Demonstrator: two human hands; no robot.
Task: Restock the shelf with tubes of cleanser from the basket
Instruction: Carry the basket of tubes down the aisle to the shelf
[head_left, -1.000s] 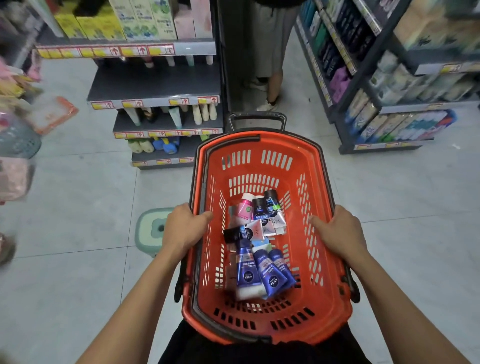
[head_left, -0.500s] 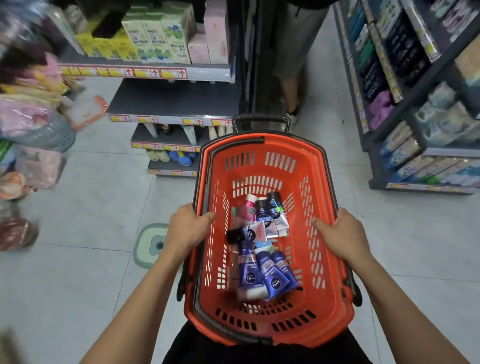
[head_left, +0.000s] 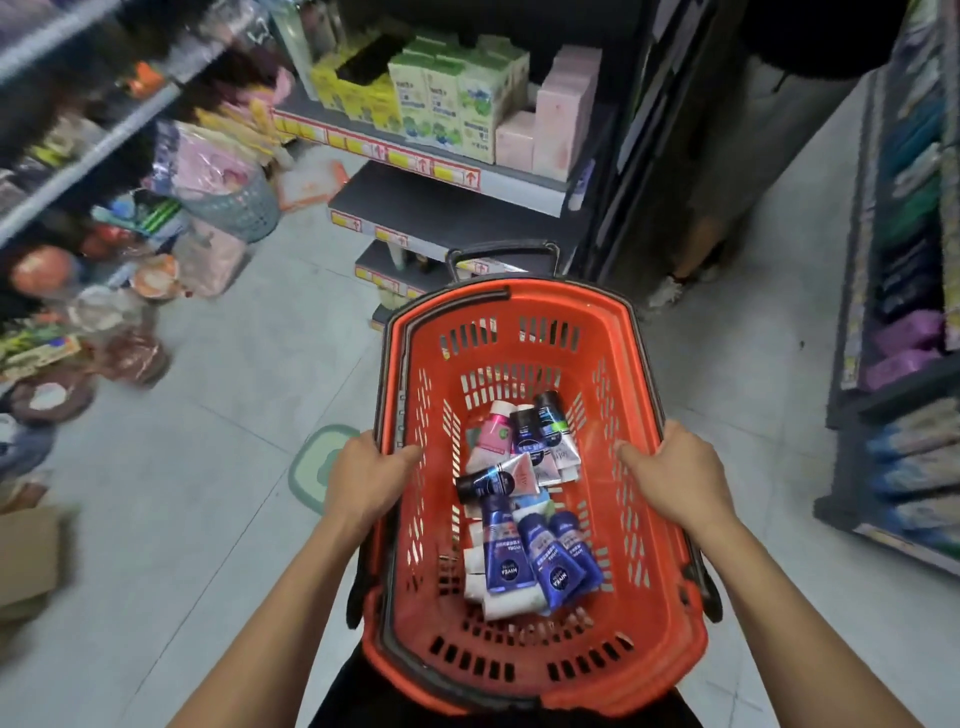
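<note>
I grip the orange slotted plastic basket (head_left: 644, 364) by its rims, left hand (head_left: 366, 475) and right hand (head_left: 675, 475) curled; mixed cleanser tubes (head_left: 524, 499) fill frame centre, none shelved; grey shelf (head_left: 447, 208) ahead.

Dim light, motion-blurred, warped edges

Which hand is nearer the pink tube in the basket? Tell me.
Left. The left hand grips the basket rim just left of the pink tube; the right hand grips the opposite rim, farther across.
</note>
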